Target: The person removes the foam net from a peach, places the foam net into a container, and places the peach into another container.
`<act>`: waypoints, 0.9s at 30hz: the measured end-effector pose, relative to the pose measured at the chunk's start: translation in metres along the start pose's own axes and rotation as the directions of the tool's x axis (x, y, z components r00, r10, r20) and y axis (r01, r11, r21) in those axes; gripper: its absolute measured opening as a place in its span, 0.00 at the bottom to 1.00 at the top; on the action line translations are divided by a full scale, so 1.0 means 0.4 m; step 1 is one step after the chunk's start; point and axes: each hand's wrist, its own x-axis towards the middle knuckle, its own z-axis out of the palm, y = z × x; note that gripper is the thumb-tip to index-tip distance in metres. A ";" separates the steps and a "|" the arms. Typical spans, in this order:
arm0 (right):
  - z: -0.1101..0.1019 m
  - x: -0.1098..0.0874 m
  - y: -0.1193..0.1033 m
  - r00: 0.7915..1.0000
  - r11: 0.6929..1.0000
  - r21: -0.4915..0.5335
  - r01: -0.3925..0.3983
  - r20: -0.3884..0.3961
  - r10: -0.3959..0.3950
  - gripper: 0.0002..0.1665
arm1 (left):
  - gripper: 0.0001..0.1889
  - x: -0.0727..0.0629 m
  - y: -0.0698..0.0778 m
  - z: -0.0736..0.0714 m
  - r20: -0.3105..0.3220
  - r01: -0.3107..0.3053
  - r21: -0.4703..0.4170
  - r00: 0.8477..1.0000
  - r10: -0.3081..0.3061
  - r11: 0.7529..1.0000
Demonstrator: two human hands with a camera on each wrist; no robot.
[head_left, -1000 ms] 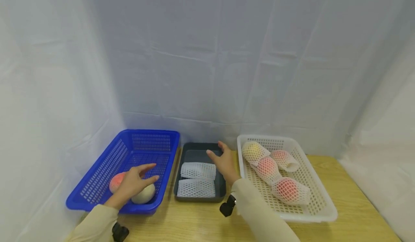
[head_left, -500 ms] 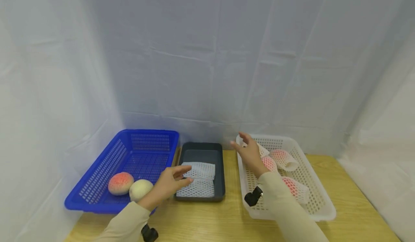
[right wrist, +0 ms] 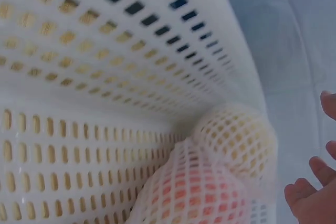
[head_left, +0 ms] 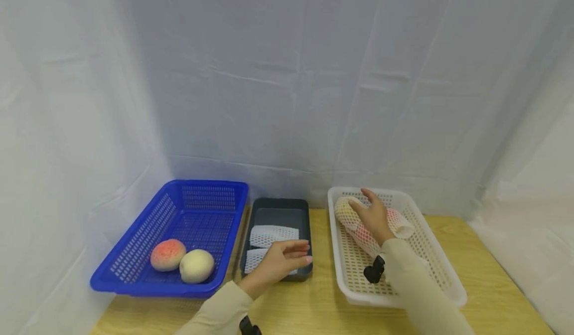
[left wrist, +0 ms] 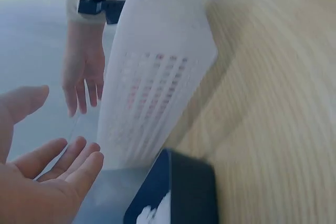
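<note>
In the head view my left hand [head_left: 278, 264] is over the front of a dark tray [head_left: 280, 209], hiding part of two white foam net sleeves [head_left: 273, 235] inside it. Its fingers are extended and hold nothing. My right hand [head_left: 375, 219] hovers above a white basket [head_left: 354, 292], fingers spread and holding nothing. Peaches in foam nets lie beneath it: a yellowish netted peach [head_left: 345, 211] at the back left and a pink netted peach [head_left: 365, 238] beside it. My right hand and sleeve partly cover the others. The right wrist view shows fingertips [right wrist: 320, 171] apart from the netted peaches.
A blue basket [head_left: 134, 286] at the left holds a red peach [head_left: 168, 255] and a pale peach [head_left: 197, 266], both without nets. Everything stands on a wooden table [head_left: 323, 315]. White sheeting [head_left: 269, 100] closes off the back and sides.
The left hand has moved right, from over the blue basket's peaches to the dark tray. The right hand has moved right, from the tray to above the white basket. Both stay unfilled.
</note>
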 end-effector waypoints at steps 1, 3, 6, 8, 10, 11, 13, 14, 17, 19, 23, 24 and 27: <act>-0.002 0.003 0.007 1.000 1.000 -0.010 0.004 -0.004 -0.004 0.39 | 0.28 0.006 -0.002 0.013 -0.002 0.001 -0.026 1.000 -0.001 1.000; -0.004 0.009 0.016 1.000 0.999 -0.035 0.008 -0.004 -0.008 0.40 | 0.27 0.015 -0.008 0.040 -0.009 0.003 -0.073 1.000 -0.003 0.997; -0.002 0.014 0.030 1.000 0.996 -0.085 0.013 -0.006 -0.013 0.39 | 0.25 0.025 -0.029 0.080 -0.020 0.015 -0.139 1.000 -0.018 0.990; 0.005 0.013 0.041 1.000 0.993 -0.112 0.019 -0.006 -0.020 0.39 | 0.24 0.027 -0.046 0.105 -0.018 0.045 -0.166 0.999 -0.048 0.985; 0.015 0.012 0.053 0.999 0.990 -0.139 0.039 -0.004 -0.040 0.39 | 0.24 0.028 -0.061 0.126 -0.005 0.073 -0.205 0.997 -0.076 0.976; 0.020 0.011 0.057 0.999 0.988 -0.146 0.049 0.001 -0.050 0.39 | 0.24 0.029 -0.066 0.135 0.005 0.083 -0.227 0.996 -0.084 0.970; 0.028 0.009 0.065 0.997 0.982 -0.171 0.076 0.014 -0.075 0.39 | 0.24 0.027 -0.072 0.155 0.017 0.096 -0.273 0.995 -0.095 0.957; 0.032 0.008 0.069 0.996 0.979 -0.182 0.087 0.020 -0.085 0.39 | 0.23 0.027 -0.075 0.165 0.016 0.094 -0.303 0.995 -0.094 0.948; 0.044 0.005 0.072 0.995 0.974 -0.204 0.095 0.038 -0.090 0.40 | 0.22 0.026 -0.079 0.187 -0.002 0.087 -0.381 0.995 -0.095 0.921; 0.051 0.005 0.075 0.995 0.968 -0.230 0.098 0.044 -0.091 0.41 | 0.21 0.025 -0.079 0.198 -0.018 0.091 -0.422 0.994 -0.109 0.902; 0.063 0.009 0.083 0.992 0.942 -0.312 0.123 0.044 -0.115 0.44 | 0.20 0.021 -0.078 0.211 -0.046 0.107 -0.470 0.988 -0.145 0.876; 0.065 0.010 0.085 0.992 0.933 -0.337 0.124 0.044 -0.116 0.45 | 0.20 0.021 -0.077 0.212 -0.049 0.113 -0.473 0.987 -0.154 0.874; 0.070 0.012 0.086 0.992 0.911 -0.392 0.125 0.035 -0.121 0.48 | 0.19 0.017 -0.075 0.214 -0.062 0.126 -0.465 0.983 -0.175 0.876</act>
